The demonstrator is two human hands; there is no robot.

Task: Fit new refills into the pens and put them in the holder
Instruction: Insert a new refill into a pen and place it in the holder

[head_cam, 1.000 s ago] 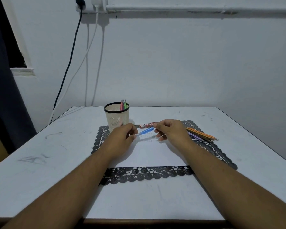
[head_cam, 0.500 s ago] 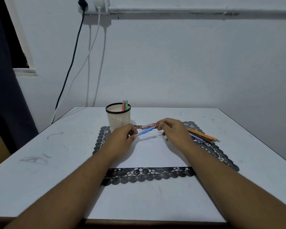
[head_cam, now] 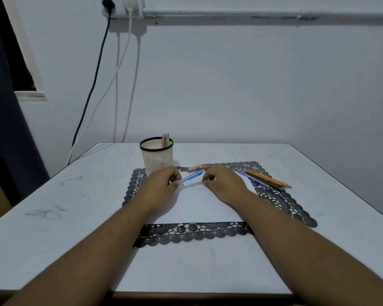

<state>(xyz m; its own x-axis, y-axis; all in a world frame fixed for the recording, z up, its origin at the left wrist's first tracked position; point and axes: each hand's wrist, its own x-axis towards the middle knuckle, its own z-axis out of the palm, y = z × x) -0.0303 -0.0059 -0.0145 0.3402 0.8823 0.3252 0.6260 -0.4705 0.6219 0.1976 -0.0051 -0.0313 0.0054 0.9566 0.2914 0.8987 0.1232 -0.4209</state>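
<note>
The table point(head_cam: 307, 173) carries a black lace mat point(head_cam: 281, 202) with a white sheet point(head_cam: 199, 206) over its middle. At the mat's far left corner stands the holder point(head_cam: 157, 159), upright, with a few pens point(head_cam: 165, 140) already in it. On the mat's right side lies a loose bundle of spare pens point(head_cam: 265, 179), their long axes running from near-right to far-left, well apart from the holder. Just behind the hands a red refill pack point(head_cam: 196, 167) lies crosswise.

Both hands meet over the sheet's far edge. The left hand point(head_cam: 161, 186) has its fingers curled and pinches the lower, pale end of the blue pen point(head_cam: 191, 176). The right hand point(head_cam: 223, 184) has thumb and forefinger closed at the pen's upper end (whether they nip the barrel itself or a thin refill there is too small to tell).

The pen's long axis tilts from the left fingers up and away to the right fingers, so each hand holds one end. The holder sits just beyond the left hand, which is far nearer to it than the right. In my judgement the fitting is under way, and the coming drop into the holder would fall naturally to the left hand.
</note>
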